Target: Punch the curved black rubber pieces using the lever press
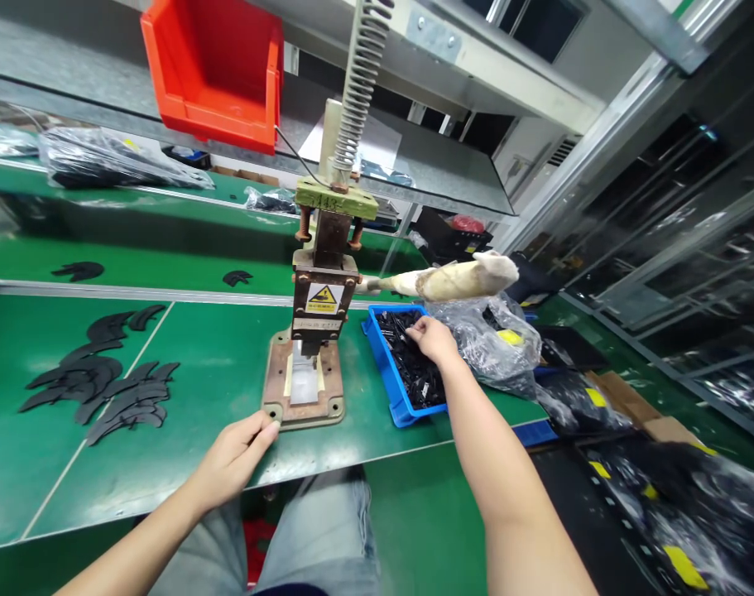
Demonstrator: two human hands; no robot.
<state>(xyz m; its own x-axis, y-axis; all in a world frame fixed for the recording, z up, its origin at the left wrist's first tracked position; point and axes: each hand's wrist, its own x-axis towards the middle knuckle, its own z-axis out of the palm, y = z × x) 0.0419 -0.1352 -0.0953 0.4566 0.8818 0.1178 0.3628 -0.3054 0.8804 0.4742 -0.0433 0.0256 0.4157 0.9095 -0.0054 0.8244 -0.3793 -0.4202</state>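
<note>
My left hand rests at the front left corner of the press base, its fingers together on the metal edge; whether it grips anything else is hidden. Over the blue tray of small black parts, my right hand has its thumb and fingers pinched, and what lies between them is too small to name. The hand press stands upright between my hands, with a pale block under its ram. Its wrapped lever sticks out to the right above the tray.
Curved black pieces lie in loose piles at the left. A red bin sits on the shelf above. Plastic bags of parts crowd the right side, and more bags lie behind the press. The table's front edge is near my legs.
</note>
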